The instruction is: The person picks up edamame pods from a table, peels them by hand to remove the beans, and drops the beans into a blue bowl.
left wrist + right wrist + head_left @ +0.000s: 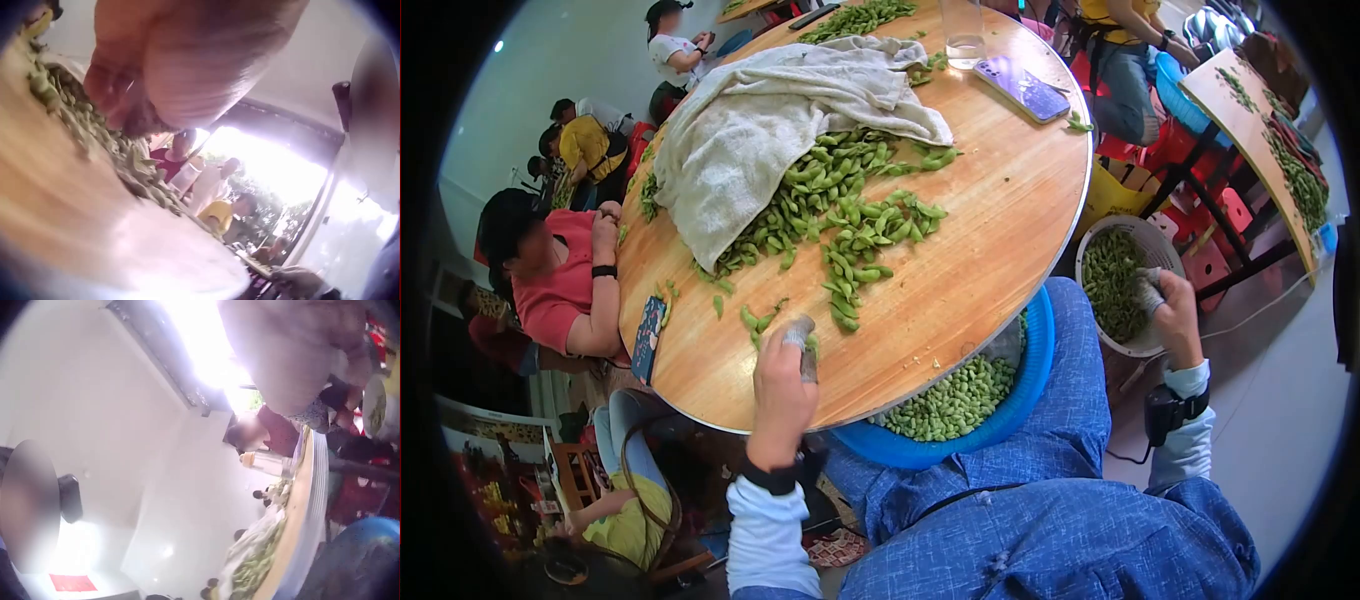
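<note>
In the head view my left hand [785, 385], with grey covers on its fingertips, is at the near edge of the round wooden table [980, 230]. It pinches a green soybean pod [811, 343] between thumb and finger. A heap of pods [830, 180] lies just beyond, partly under a pale cloth [750, 130]. Off to the right, my right hand [1176, 315] reaches over a white basket [1143, 349] of pods, its covered fingertips [1149, 290] overlapping the rim; I cannot tell whether it holds anything. A blue basin [1040, 350] with shelled green beans sits by my lap.
A phone [1022, 88] and a clear cup [965, 50] stand at the table's far right. A dark patterned flat object [647, 340] lies near the left edge, beside a person in a pink shirt [570, 270]. Another table [1250, 130] with pods stands to the right.
</note>
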{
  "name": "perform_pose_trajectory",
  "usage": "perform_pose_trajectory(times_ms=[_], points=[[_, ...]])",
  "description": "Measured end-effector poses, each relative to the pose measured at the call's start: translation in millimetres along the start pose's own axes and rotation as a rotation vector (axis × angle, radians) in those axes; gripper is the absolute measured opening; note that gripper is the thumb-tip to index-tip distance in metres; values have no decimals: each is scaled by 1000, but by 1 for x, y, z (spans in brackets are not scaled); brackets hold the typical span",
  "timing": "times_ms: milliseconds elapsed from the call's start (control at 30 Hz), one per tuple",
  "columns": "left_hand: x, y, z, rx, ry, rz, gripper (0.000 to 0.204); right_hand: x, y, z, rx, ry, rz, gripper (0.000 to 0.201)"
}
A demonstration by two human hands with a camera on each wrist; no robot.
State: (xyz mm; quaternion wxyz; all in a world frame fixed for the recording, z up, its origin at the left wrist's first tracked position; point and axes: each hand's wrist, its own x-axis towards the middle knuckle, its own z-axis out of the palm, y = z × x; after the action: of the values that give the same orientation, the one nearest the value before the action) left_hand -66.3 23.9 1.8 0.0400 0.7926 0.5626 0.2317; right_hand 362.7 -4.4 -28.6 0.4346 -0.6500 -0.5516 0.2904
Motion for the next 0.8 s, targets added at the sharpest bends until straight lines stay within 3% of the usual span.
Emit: perform_pose_trajectory(times_ms=[67, 167, 233, 267, 367, 400, 500, 567, 700, 733, 800], points=[[13, -20, 2, 23, -145, 101, 19, -4, -16, 16, 160, -47, 19, 10], [21, -21, -3, 34, -258, 46, 19, -8, -33, 49, 264, -188, -32, 11], [20, -28, -1, -35, -201, 47, 19, -10, -56, 71, 310, -314, -110, 13], [17, -30, 0, -69, -171, 45, 18, -13, -67, 82, 512, -429, 32, 16], [4, -7, 4, -479, 89, -332, 21, -12, -87, 118, 522, -670, -33, 20], [1, 7, 3, -571, 158, -337, 26, -15, -92, 132, 586, -742, -21, 23], [-14, 45, 16, -805, 313, -311, 29, -20, -103, 163, 876, -872, 231, 34], [-28, 54, 25, -811, 257, -251, 34, -20, -107, 173, 1028, -941, 333, 34], [-35, 64, 26, -915, 146, -259, 37, -18, -106, 172, 885, -892, 250, 23], [-33, 66, 21, -844, 121, -276, 27, -18, -104, 172, 867, -866, 196, 22], [-28, 67, 10, -1081, 8, -459, 19, -18, -99, 172, 832, -813, 88, 21]])
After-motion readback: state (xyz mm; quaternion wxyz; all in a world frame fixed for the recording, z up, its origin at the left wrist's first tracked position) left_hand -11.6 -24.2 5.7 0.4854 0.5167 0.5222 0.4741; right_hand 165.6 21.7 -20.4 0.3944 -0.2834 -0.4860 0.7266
